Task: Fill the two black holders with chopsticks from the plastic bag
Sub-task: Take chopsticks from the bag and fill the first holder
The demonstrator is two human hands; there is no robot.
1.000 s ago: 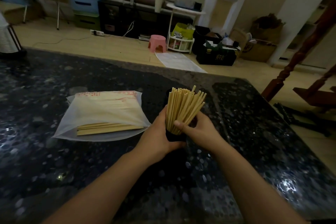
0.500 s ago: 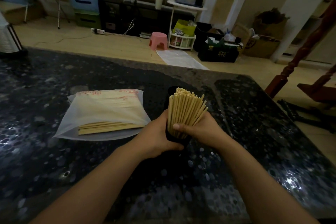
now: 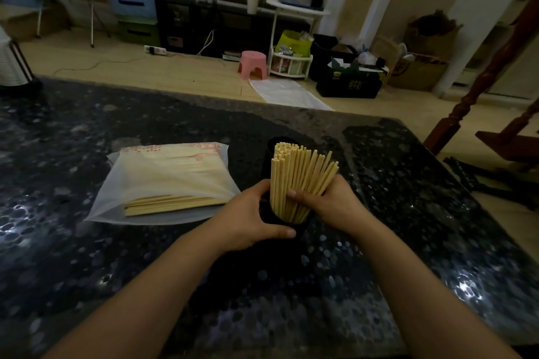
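The left hand (image 3: 253, 217) grips the near black holder (image 3: 287, 220); the right hand (image 3: 326, 201) clasps its chopsticks (image 3: 297, 181); beyond them, a second holder (image 3: 274, 144) seems unfilled; left, the plastic bag (image 3: 163, 183) holds more.

Nothing here is legible to me. The translucent white plastic bag (image 3: 163, 181) lying on the dark speckled stone table (image 3: 87, 256) carries red printing along its far edge, too blurred to make out. The black cardboard box (image 3: 348, 86) on the floor has yellowish markings I cannot decipher either.
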